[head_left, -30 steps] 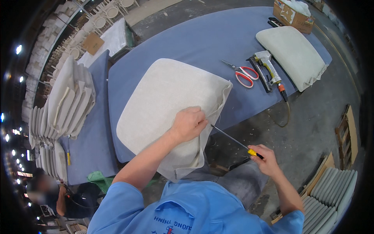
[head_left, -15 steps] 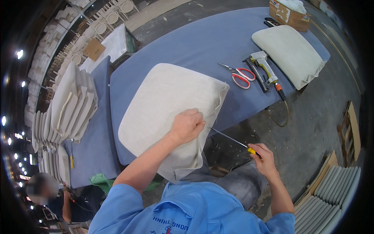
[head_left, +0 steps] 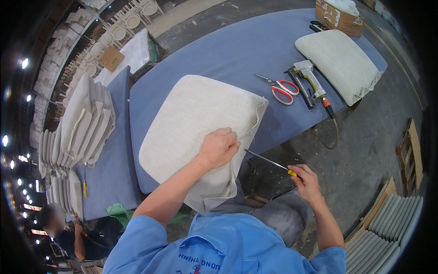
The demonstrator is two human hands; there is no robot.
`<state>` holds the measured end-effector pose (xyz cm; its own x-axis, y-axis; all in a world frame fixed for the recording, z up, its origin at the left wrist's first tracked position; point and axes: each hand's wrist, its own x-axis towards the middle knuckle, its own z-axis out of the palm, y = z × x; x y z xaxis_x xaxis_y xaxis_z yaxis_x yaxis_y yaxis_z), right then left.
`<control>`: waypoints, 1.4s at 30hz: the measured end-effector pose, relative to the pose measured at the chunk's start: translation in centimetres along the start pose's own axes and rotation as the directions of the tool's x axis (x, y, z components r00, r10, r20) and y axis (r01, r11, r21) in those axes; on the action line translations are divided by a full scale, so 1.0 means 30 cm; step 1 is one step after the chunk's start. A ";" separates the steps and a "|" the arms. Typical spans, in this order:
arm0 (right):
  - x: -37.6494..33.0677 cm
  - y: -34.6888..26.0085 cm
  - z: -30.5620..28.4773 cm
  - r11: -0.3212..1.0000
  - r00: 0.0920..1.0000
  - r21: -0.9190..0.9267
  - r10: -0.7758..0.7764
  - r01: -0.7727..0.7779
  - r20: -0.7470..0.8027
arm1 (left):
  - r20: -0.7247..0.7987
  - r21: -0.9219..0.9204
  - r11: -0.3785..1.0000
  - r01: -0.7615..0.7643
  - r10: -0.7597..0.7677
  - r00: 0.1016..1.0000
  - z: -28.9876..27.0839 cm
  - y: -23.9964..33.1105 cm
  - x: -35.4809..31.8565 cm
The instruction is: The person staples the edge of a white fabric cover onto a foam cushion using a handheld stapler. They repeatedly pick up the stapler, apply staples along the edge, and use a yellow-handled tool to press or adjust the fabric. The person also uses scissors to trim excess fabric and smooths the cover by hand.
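Observation:
A pale, fabric-covered seat cushion (head_left: pixel 191 109) lies in front of me on the blue table, its loose, wrinkled cloth edge facing right and toward me. My left hand (head_left: pixel 220 147) rests on it near that edge, fingers curled closed on the fabric; the fingertips are partly hidden. In my right hand (head_left: pixel 308 182), out over the floor, is the yellow-and-black handle of a long screwdriver (head_left: pixel 269 161). Its shaft points left, with the tip at the cushion's cloth edge beside my left hand. Whether the tip is under the fabric I cannot tell.
Red-handled scissors (head_left: pixel 280 89), a staple gun (head_left: pixel 310 84) with a hose and another covered cushion (head_left: pixel 340 64) lie on the table (head_left: pixel 219 50). A cardboard box (head_left: pixel 340 18) stands far right. Stacked cushions (head_left: pixel 86 123) and a co-worker (head_left: pixel 86 237) are at left; grey pads (head_left: pixel 388 223) at lower right.
My right hand and the screwdriver have shifted slightly left and up. My left hand and the cushion stay almost in place. The co-worker's head has moved a little.

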<state>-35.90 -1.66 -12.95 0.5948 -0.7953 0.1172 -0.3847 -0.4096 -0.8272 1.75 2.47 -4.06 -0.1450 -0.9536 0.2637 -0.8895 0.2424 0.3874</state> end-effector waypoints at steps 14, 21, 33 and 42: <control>-0.022 0.121 0.169 0.306 0.694 0.627 0.219 -0.716 0.685 | 0.011 -0.015 1.000 0.012 -0.012 1.000 0.000 0.000 0.007; -0.099 0.042 0.101 0.630 0.791 0.477 0.492 -0.612 0.364 | 0.015 -0.042 0.999 -0.001 0.001 1.000 0.011 0.019 0.030; -0.280 -0.170 0.153 -0.559 0.723 0.701 0.239 -0.444 0.648 | 0.010 0.003 1.000 -0.001 0.001 1.000 -0.010 0.013 0.001; -0.259 -0.276 0.185 -0.307 0.658 0.849 0.538 -0.430 0.528 | 0.069 0.211 0.967 0.140 -0.158 0.985 -0.035 0.169 -0.027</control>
<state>-33.42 10.38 -10.07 0.5566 -0.5076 -0.6577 0.4621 0.8471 -0.2626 -2.18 4.65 -1.38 -0.0323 -0.9900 0.1376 -0.9723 0.0630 0.2253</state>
